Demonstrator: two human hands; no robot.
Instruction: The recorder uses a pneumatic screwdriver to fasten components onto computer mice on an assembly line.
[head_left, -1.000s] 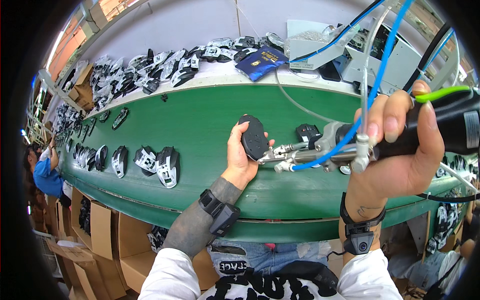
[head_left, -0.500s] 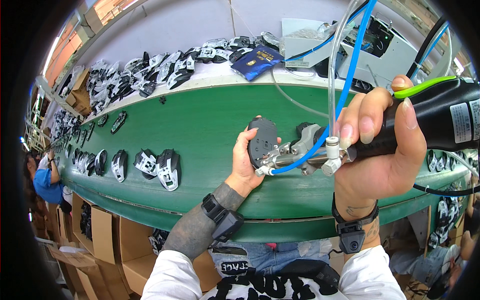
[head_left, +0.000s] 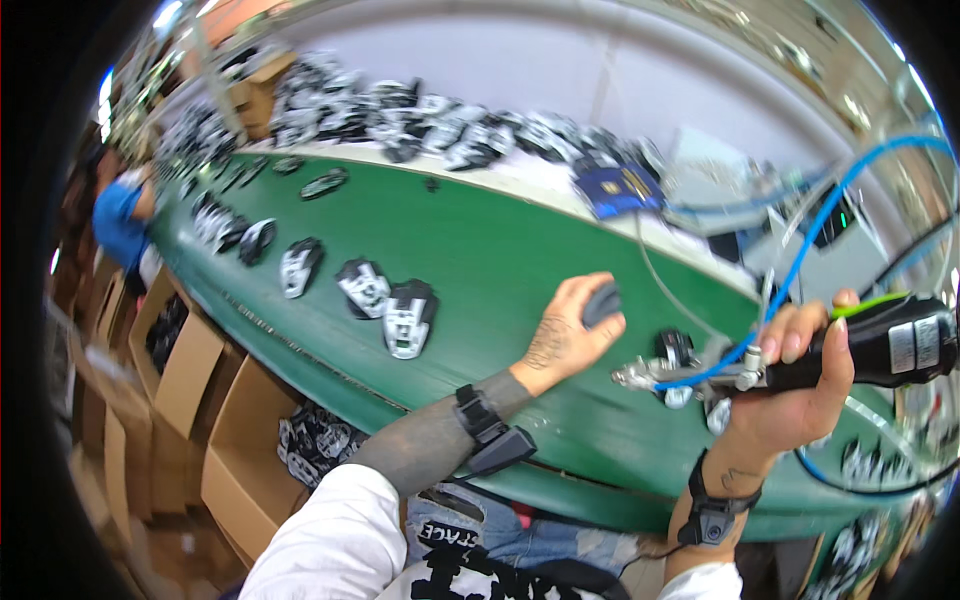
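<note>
black-and-white parts (head_left: 408, 318) lie, seemingly, left of left hand (head_left: 566, 335).

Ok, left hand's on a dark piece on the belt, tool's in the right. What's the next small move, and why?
Probably lift the dark piece toward the tool's nozzle: the left hand grips it on the green belt, while the right hand holds the tool apart from it, tip pointing left.
</note>
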